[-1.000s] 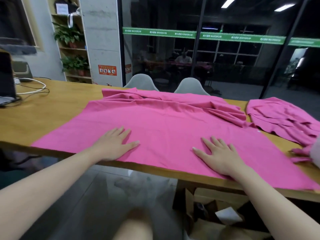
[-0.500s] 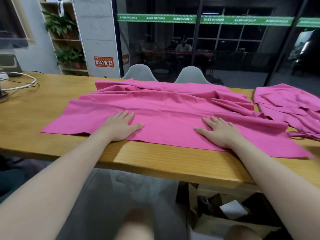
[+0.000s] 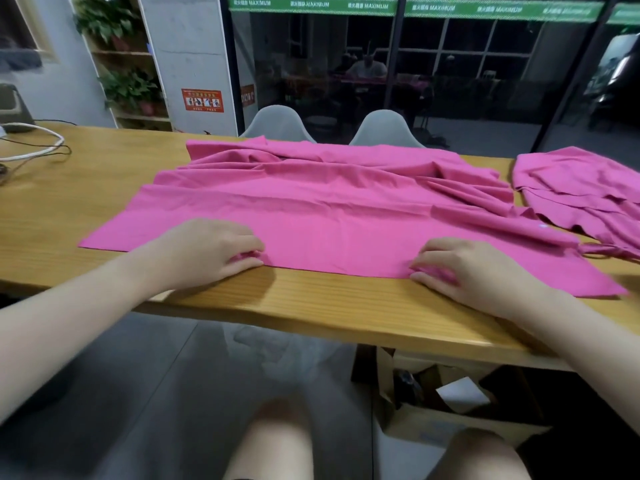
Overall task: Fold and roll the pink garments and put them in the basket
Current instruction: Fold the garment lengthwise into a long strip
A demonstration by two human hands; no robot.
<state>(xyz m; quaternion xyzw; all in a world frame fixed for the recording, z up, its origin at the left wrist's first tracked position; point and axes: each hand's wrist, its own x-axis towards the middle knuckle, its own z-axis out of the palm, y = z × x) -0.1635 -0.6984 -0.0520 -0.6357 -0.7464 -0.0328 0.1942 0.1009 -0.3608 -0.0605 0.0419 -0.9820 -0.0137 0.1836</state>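
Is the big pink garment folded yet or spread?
Spread: the pink garment lies open across the table, both hands pinching its near hem.

Office, long wooden table point(image 3: 311, 306), glass partition point(image 3: 450, 81), plant shelves point(image 3: 121, 81)

Both hands point(image 3: 471, 271) now pinching hem point(image 3: 332, 268)

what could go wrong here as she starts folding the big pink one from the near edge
1. The far half of the pink garment is bunched in ridges; folding over them would probably lock in creases and give a lumpy roll.
2. The left hand and right hand pinch only the middle of the hem, so its outer corners may lag and fold crooked.
3. Its right side touches the second pink garment, which might get dragged along.
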